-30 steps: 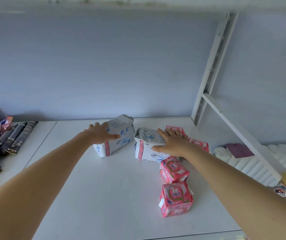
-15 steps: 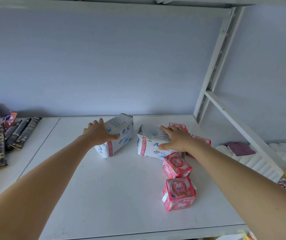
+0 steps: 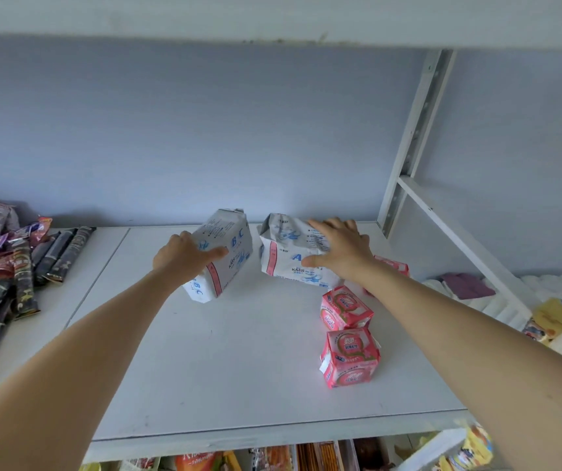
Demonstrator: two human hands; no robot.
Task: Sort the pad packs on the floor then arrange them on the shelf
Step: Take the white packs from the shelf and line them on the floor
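Hands (image 3: 184, 254) (image 3: 339, 251) hold white packs (image 3: 225, 253) (shelf (image 3: 238, 351)).

One head-worn view looks forward and slightly down across the white shelf (image 3: 238, 368) from its front edge toward the back wall (image 3: 204, 130), close in.

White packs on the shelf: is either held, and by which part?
Left hand grips the left white pack at its near left side; right hand grips the right white pack over its top right end.
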